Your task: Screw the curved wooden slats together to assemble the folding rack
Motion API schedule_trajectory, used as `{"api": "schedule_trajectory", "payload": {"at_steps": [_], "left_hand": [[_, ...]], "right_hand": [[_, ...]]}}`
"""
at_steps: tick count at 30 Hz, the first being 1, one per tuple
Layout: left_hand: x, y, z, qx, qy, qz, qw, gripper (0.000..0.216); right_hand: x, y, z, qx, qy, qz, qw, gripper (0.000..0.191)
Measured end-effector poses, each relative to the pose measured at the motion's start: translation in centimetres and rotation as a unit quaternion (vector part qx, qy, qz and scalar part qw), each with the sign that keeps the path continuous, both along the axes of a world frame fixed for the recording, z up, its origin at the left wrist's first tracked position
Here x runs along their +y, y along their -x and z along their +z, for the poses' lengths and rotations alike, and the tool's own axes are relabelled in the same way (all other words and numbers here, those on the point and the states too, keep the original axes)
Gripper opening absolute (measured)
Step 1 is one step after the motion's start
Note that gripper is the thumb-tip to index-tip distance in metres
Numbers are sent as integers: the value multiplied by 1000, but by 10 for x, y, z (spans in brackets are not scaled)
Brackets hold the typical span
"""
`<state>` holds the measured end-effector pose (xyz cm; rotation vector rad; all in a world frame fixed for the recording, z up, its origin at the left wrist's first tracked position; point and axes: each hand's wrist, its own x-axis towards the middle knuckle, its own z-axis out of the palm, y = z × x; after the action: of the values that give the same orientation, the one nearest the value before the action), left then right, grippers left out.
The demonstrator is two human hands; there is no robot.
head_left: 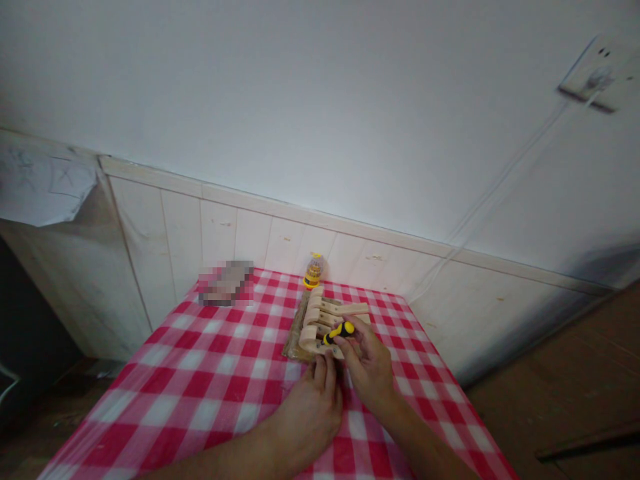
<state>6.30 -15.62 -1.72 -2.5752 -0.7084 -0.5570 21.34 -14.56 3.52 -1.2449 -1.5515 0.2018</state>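
Observation:
In the head view, my right hand (369, 363) grips a screwdriver (342, 331) with a yellow and black handle. Its tip points down and left at the nearest of several pale, curved wooden pieces (311, 339). Small screw heads show on these pieces, which sit side by side on a brown board (296, 327). My left hand (320, 400) has its fingers bent against the near end of the nearest wooden piece. The fingertips are partly hidden there. The exact contact of the screwdriver tip is too small to make out.
A clear bottle with a yellow cap and base (314, 271) stands at the table's back edge. A blurred-out flat object (227, 283) lies at the back left. Red-and-white checked cloth (200, 393) covers the table. Behind it rises a panelled wall (220, 230) with a white cable.

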Motion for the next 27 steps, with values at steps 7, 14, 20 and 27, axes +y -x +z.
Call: {"api": "schedule_trajectory", "payload": {"at_steps": [7, 14, 20, 27], "left_hand": [[-1, -1, -2, 11, 15, 0, 1000, 36], [-1, 0, -1, 1, 1, 8, 1000, 35], [0, 2, 6, 21, 35, 0, 999, 35], [-3, 3, 9, 36, 40, 5, 999, 35]], "right_hand": [[-2, 5, 11, -3, -24, -8, 1000, 26], [-3, 4, 11, -18, -30, -39, 999, 26], [-3, -5, 10, -48, -57, -74, 995, 27], [-3, -15, 21, -99, -131, -75, 984, 27]]}}
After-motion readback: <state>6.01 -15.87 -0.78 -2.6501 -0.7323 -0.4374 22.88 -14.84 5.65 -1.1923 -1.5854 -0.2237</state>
